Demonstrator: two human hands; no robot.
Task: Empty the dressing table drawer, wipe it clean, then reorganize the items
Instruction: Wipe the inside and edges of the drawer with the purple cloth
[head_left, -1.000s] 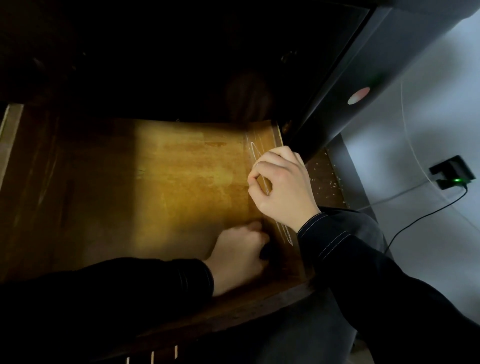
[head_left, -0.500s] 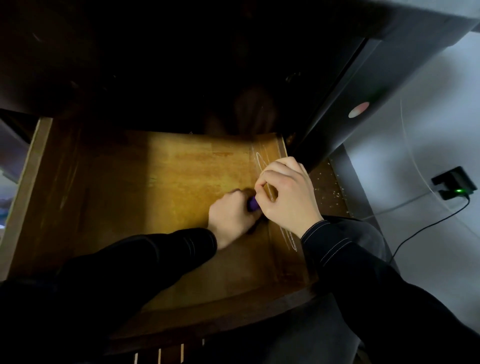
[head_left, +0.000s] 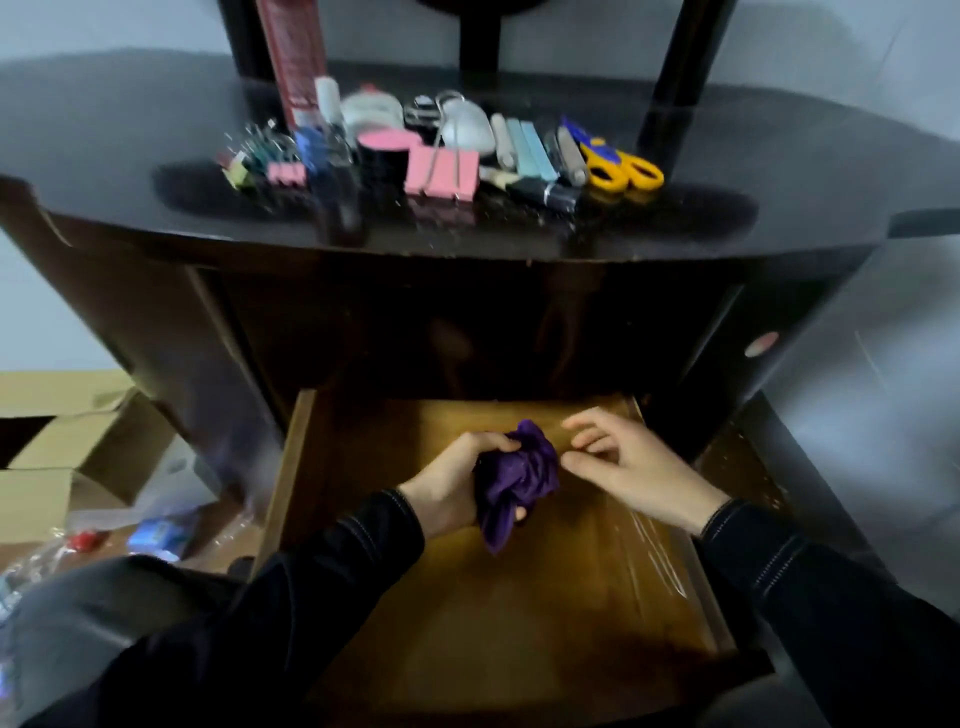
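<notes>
My left grip (head_left: 452, 488) is clenched round the bunched purple cloth (head_left: 519, 470) over the bare floor of the drawer (head_left: 519, 623), my right grip (head_left: 631, 467) released just beside it; I would refold to a clean face, press flat, sweep the corners, then refill from the items (head_left: 441, 166) on the counter (head_left: 779, 156).

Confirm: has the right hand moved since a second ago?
Yes. The right hand has left the drawer's right wall and shifted inward, leftward, now beside the purple cloth that the left hand grips.
</notes>
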